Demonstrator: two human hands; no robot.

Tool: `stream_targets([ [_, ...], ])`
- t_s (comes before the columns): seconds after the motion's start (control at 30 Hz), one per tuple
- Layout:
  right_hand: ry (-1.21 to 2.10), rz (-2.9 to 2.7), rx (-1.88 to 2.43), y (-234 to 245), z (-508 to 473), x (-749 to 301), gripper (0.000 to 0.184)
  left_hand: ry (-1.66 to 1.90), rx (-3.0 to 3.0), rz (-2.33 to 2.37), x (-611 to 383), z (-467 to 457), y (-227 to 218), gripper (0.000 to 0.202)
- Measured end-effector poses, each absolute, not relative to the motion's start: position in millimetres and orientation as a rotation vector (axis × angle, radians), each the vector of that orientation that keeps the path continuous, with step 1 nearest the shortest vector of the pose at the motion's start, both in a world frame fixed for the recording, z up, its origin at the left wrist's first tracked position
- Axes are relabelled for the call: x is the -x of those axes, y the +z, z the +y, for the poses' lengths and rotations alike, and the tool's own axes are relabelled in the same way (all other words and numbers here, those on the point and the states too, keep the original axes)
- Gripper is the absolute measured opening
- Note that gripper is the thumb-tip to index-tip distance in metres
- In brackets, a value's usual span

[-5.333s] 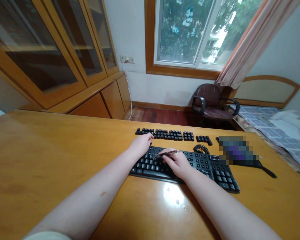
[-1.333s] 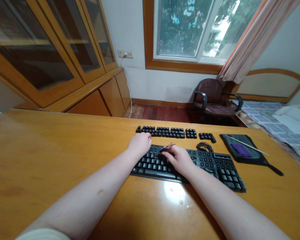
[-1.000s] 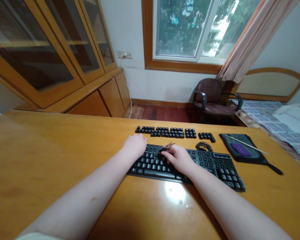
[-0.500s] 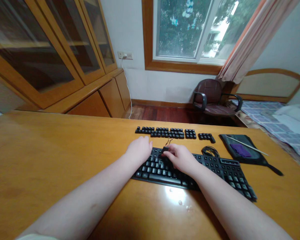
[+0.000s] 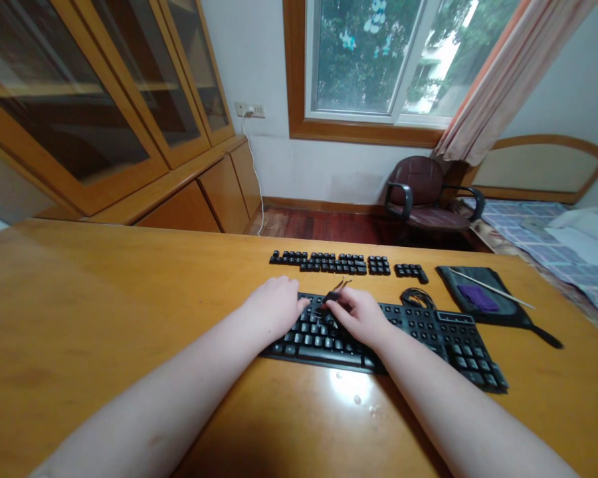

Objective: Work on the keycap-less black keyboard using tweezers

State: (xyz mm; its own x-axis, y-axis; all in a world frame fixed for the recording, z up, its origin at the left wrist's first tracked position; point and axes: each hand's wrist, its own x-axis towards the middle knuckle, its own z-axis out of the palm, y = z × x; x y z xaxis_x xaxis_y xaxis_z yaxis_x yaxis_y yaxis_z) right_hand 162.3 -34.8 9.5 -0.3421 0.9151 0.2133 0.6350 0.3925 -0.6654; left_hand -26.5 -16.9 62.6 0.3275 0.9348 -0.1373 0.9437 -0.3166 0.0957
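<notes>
head view — left hand [image 5: 275,308] palm-down on keyboard [image 5: 323,342], grip unclear — right hand [image 5: 361,317] pinching dark tool [image 5: 331,297]

The right hand [image 5: 365,321] holds a dark tool [image 5: 331,296] over the keyboard [image 5: 329,356].

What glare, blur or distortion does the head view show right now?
Head view: glare whitens the wooden desk just on the near side of the keyboard; shadow darkens it beside the right forearm; the wire-pronged black tool in the right hand looks soft, merging with the keys; the glass-fronted cabinet leans, probably lens distortion.
</notes>
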Motion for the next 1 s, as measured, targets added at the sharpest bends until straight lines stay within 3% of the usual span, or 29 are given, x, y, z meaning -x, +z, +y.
stream_targets([
  [0.13, 0.697, -2.135, 1.327, 11, -33, -161, 0.016, -0.112, -2.456, 1.629, 26, -34, 66, 0.029],
  [0.33, 0.629, -2.250, 1.213, 11, -35, -160, 0.015, 0.332, -2.554, 1.192, 31, -35, 24, 0.025],
  [0.53, 0.482, -2.327, 1.082, 9, -41, -158, 0.015, 0.411, -2.547, 1.015, 36, -23, 11, 0.016],
  [0.83, 0.599, -2.210, 0.990, 10, -49, -157, 0.016, 0.431, -2.566, 0.956, 32, -23, 13, 0.016],
  [1.0, 0.850, -1.778, 1.067, 5, -50, -158, 0.015, 0.424, -2.543, 0.913, 31, -20, 11, 0.017],
])
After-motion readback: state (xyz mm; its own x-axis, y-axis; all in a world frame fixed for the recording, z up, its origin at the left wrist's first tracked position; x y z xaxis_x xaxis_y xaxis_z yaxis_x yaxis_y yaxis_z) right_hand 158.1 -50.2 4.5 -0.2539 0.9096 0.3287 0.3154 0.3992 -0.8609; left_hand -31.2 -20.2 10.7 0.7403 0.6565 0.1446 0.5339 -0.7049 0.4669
